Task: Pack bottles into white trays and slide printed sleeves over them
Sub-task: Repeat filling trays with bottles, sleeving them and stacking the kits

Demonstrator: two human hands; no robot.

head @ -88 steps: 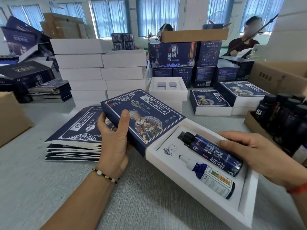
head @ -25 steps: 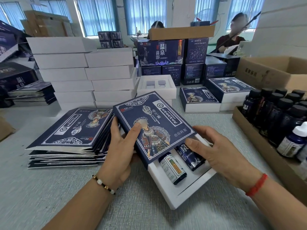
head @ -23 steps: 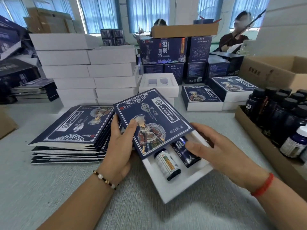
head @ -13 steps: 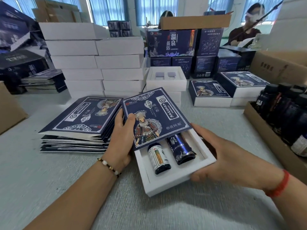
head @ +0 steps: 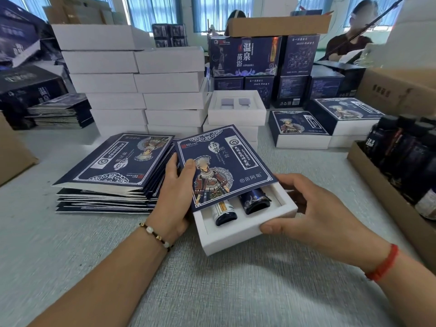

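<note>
Right hand [head: 316,215] is wrapped around the near right corner of the white tray [head: 238,234], thumb along the front wall and fingers curled round the right side, so it's got a proper grip. Left hand [head: 175,197] is clamped on the left edge of the printed sleeve [head: 224,161], thumb flat on top over the printed figure, the other fingers mostly hidden underneath I think.

The sleeve covers most of the tray. Only the near end sticks out toward the person, and you can see the bottoms of the two bottles in there: the small labelled bottle [head: 224,212] on the left, the dark blue bottle [head: 256,200] just beside it on the right. Both lie lengthwise, same direction as the tray's long axis, which runs from the person away and a bit to the left.

So the whole thing comes down to that axis. Tray has to keep going away from the right hand, straight into the sleeve's mouth, while the left hand braces the sleeve against the push. My guess is the risk is skewing it, since the grip is on one corner and the tray could jam.

Flat sleeve stack [head: 113,175] sits just left of the left hand, and the bottle crate [head: 387,185] is off to the right on the grey table [head: 212,291].
</note>
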